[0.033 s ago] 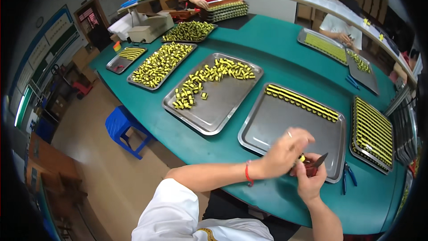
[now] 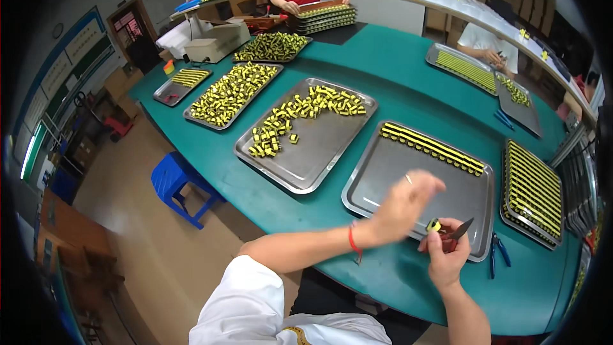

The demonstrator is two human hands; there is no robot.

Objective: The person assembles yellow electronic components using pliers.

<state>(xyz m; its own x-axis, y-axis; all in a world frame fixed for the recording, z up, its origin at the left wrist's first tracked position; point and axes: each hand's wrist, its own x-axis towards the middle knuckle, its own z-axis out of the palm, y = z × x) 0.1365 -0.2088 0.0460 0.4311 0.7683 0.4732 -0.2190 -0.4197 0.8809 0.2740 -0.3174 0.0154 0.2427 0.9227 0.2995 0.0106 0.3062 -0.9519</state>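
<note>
My right hand (image 2: 445, 257) pinches a small yellow-and-black piece (image 2: 434, 225) between thumb and fingers, with a dark-bladed knife (image 2: 461, 229) in the same grip, its blade jutting up to the right of the piece. My left hand (image 2: 397, 214) hangs just left of that piece, its fingers stretched out but blurred, so I cannot tell whether they press together. Below lies the metal tray (image 2: 399, 166) on the green bench (image 2: 297, 217), rows of similar pieces (image 2: 434, 148) along its far side, and blue-handled pliers (image 2: 503, 252) rest beside its right edge.
</note>
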